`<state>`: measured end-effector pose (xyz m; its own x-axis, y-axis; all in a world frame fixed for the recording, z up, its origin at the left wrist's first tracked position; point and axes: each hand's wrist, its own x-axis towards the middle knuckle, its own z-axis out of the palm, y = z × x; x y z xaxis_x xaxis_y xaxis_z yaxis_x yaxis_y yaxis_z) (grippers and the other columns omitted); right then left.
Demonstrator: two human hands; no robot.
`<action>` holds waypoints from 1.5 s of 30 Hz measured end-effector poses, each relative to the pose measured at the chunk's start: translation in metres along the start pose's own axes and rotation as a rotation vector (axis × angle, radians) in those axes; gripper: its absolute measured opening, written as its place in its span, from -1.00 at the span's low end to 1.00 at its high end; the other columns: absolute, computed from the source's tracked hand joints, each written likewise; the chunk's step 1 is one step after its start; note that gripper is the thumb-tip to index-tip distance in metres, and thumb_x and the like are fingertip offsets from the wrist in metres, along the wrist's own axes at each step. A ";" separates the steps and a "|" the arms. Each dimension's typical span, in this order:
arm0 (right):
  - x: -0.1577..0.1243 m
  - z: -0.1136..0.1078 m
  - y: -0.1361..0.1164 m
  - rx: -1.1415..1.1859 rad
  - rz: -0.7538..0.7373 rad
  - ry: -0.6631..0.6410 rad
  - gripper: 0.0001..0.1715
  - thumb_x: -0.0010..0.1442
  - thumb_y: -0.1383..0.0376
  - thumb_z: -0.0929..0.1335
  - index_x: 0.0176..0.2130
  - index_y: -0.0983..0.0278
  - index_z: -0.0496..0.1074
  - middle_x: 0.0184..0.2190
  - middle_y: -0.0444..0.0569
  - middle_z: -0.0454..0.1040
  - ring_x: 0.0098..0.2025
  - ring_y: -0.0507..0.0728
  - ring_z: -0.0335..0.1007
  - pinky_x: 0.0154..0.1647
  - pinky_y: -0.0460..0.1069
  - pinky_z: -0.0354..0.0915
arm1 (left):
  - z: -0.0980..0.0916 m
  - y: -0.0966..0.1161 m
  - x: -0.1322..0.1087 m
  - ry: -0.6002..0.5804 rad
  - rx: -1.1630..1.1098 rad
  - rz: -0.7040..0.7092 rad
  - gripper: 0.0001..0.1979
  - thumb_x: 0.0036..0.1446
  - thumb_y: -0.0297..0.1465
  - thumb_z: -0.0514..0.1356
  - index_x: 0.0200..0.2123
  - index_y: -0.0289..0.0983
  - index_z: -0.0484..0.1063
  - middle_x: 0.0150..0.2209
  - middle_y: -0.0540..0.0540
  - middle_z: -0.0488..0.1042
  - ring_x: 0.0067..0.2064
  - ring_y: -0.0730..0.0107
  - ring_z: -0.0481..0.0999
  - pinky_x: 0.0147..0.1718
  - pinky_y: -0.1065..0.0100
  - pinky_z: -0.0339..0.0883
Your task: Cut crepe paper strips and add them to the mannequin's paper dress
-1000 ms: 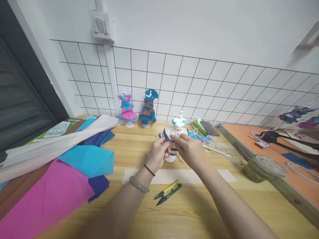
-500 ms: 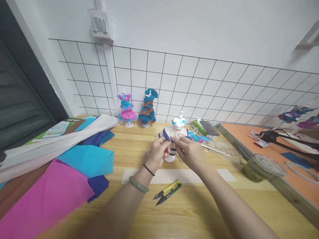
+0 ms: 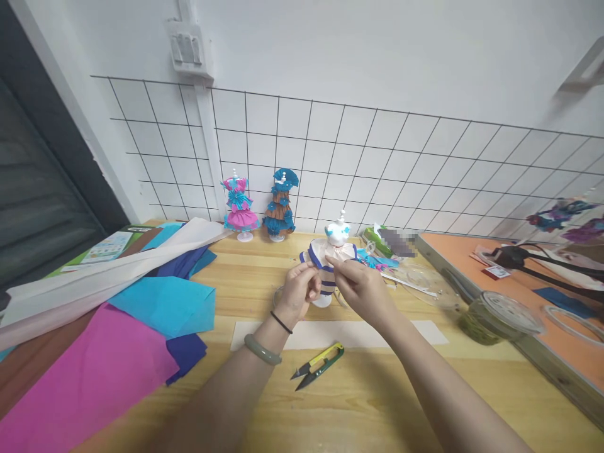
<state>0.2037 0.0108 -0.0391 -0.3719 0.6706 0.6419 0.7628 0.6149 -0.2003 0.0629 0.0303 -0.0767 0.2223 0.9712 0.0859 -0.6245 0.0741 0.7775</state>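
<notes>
Our left hand [image 3: 300, 292] and right hand [image 3: 365, 289] both pinch the navy-trimmed cream paper skirt [image 3: 330, 251] on the small white mannequin [image 3: 338, 233], which stands at twelve o'clock from the yellow-green snips [image 3: 318, 365], seemingly shaping its hem, so any further tug calls for light fingers.

The one view comes from a camera on the person's head, looking forward and down over the pale wooden tabletop [image 3: 387, 402] toward the black wire grid panel [image 3: 377, 163] on the white wall. It sits close. Both forearms enter from the bottom edge, and the left hand [image 3: 297, 292] and right hand [image 3: 362, 288] meet near mid-frame. Just beyond the fingers [image 3: 343, 268] stands the small white dress-form mannequin in a blue-trimmed paper skirt [image 3: 336, 239].
</notes>
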 end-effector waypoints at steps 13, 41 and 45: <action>-0.032 -0.012 -0.002 0.314 0.217 0.138 -0.67 0.19 0.31 0.25 -0.08 0.33 0.46 -0.52 -0.07 0.42 -0.54 0.02 0.25 -0.55 -0.08 0.19 | 0.005 0.003 -0.002 0.038 0.041 -0.056 -0.55 -0.07 -0.09 0.23 -0.66 -0.30 0.16 -0.79 0.09 0.22 -0.82 0.73 -0.01 -0.79 0.52 -0.27; -0.068 -0.005 0.010 0.284 0.306 0.111 -0.64 0.21 0.26 0.22 -0.04 0.29 0.42 -0.42 -0.01 0.49 -0.50 0.05 0.35 -0.48 -0.06 0.28 | 0.013 0.000 -0.007 0.025 0.183 -0.085 -0.70 -0.17 -0.27 0.33 -0.51 -0.32 0.29 -0.76 0.17 0.18 -0.78 0.77 -0.02 -0.77 0.57 -0.25; -0.044 -0.004 0.010 0.087 0.197 0.200 -0.63 0.23 0.27 0.22 0.00 0.28 0.38 -0.50 -0.05 0.39 -0.48 0.08 0.31 -0.46 -0.04 0.24 | 0.014 0.000 -0.008 0.045 0.184 -0.060 -0.70 -0.16 -0.28 0.32 -0.55 -0.30 0.25 -0.76 0.17 0.19 -0.79 0.76 -0.01 -0.77 0.56 -0.23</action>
<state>0.2301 -0.0144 -0.0660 -0.1029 0.6905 0.7160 0.7582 0.5204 -0.3929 0.0718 0.0197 -0.0682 0.2186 0.9757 0.0107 -0.4626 0.0940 0.8816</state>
